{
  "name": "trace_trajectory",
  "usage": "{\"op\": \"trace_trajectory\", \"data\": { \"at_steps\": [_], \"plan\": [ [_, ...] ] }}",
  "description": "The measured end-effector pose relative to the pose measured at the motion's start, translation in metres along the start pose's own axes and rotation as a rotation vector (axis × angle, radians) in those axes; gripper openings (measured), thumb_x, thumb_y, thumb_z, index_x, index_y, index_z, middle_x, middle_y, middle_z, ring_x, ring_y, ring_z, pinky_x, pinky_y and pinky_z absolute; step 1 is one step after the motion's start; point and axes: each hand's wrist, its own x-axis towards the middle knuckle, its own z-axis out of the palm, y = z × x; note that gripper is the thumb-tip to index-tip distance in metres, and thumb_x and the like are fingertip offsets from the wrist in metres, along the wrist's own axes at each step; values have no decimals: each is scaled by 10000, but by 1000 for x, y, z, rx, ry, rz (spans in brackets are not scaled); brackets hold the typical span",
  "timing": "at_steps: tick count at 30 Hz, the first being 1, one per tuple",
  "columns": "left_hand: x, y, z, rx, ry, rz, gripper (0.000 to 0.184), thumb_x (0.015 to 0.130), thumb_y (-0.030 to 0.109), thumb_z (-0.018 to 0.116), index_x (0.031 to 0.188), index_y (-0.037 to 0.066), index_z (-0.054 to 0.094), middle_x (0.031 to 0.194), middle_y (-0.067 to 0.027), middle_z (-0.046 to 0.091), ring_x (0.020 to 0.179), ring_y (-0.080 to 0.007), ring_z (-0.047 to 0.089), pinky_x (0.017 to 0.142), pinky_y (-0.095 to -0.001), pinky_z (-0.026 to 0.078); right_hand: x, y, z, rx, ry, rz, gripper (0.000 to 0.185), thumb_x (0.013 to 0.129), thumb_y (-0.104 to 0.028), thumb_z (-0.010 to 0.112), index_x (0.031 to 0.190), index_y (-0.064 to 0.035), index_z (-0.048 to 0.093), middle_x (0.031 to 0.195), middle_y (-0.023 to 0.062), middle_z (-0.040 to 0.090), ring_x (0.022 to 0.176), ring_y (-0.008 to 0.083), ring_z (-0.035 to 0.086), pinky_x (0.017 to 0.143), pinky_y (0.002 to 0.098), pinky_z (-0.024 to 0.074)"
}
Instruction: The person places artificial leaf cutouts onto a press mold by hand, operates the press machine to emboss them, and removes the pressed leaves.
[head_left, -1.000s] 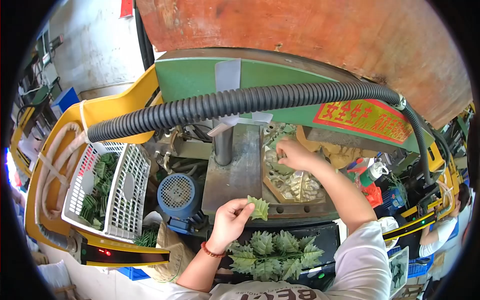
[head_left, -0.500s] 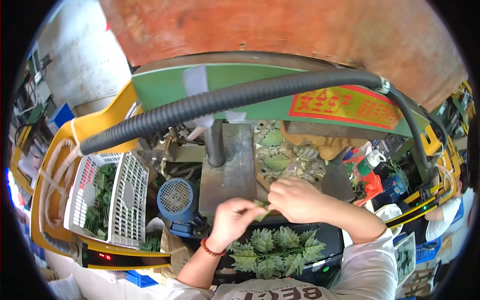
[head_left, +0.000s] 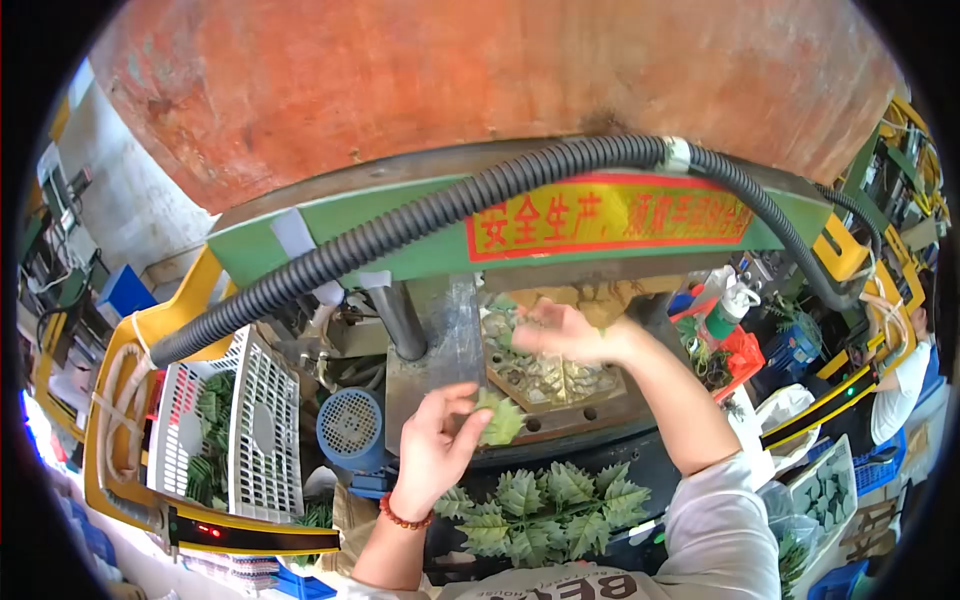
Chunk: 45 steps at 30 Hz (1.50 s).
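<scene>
The green leaf (head_left: 503, 420) sat in the left hand (head_left: 437, 440), pinched between thumb and fingers, with its toothed edge spread to the right of the thumb. Whether it was one leaf or several layered together could not be told, and its long axis was hard to read at this slant. From the leaf, the leaf-patterned metal mould (head_left: 565, 382) lay ahead and to the right, farther from the body. The right hand (head_left: 570, 335) was by far the nearer to it, hovering over its far part with fingers blurred, so whether it held anything could not be told. The hands were well apart, the leaf lying to the left of the right hand and closer to the body. Below them, a cluster of green leaves (head_left: 535, 512) rested on the black desk (head_left: 648, 450), just to the right of the left wrist.

Half a second earlier both hands had met at the leaf, in front of the mould; now the right had gone out over the mould, while the left alone gripped the leaf, which showed more of its broad face
</scene>
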Motion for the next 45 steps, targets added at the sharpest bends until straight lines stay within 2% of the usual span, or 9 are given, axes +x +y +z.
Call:
{"op": "trace_trajectory", "data": {
  "at_steps": [4,6,11,16,22,26,36,41,45],
  "plan": [
    [3,9,14,63,-52,18,264,812,2,654,1062,23,571,767,-16,603,568,-67,430,528,-175,358,-24,-48,3,-93,-112,-213,122,834,-173,600,879,-63,571,777,50,578,645,242,547,583,339,446],
    [4,5,22,46,-31,49,297,810,-8,646,1092,29,558,820,-29,614,591,-73,438,543,-173,356,-26,-33,-2,-24,-79,427,142,770,-147,602,787,-25,530,815,128,608,685,295,584,591,414,459],
    [1,-50,28,-549,-37,-112,268,838,-10,618,1094,32,553,958,-60,616,692,-89,500,623,-179,403,-43,122,49,-630,510,171,130,736,-132,598,748,-5,573,739,151,596,700,375,554,582,430,449],
    [4,4,43,-1009,254,-46,235,866,-12,594,1090,34,541,1017,-94,624,793,-105,556,722,-203,463,-59,-40,23,97,272,-33,337,853,-299,598,974,2,506,926,162,570,806,309,529,763,432,417],
    [-13,-13,62,-1158,191,-125,213,892,-4,573,1098,27,529,995,-91,628,816,-113,576,764,-230,488,-60,-46,22,202,211,65,185,865,-197,571,894,-28,501,880,122,566,777,293,532,739,389,426],
    [-22,-34,50,-688,186,-80,197,872,19,607,1065,25,569,1016,-103,631,817,-123,584,753,-232,487,-39,24,1,-329,-170,76,89,798,-108,575,871,-60,557,878,88,599,712,321,533,755,400,427],
    [-1,-4,66,617,-134,776,302,769,227,675,1042,100,650,1060,-74,618,960,-231,565,939,-386,382,-75,85,19,-627,53,233,177,766,-109,537,920,-74,616,970,75,624,923,309,523,786,390,403],
    [10,-17,97,960,-84,771,330,785,305,650,1056,117,649,1109,-42,597,1090,-204,501,1019,-453,266,-56,90,25,-508,466,193,202,767,-174,530,913,-74,627,997,81,625,991,296,492,784,400,389],
    [0,-19,113,1019,-45,644,349,786,332,647,1065,123,646,1108,-30,587,1099,-197,487,1023,-484,243,-29,122,30,-490,155,358,229,763,-215,531,917,-81,634,983,88,625,966,294,494,785,418,379]
  ]
}}
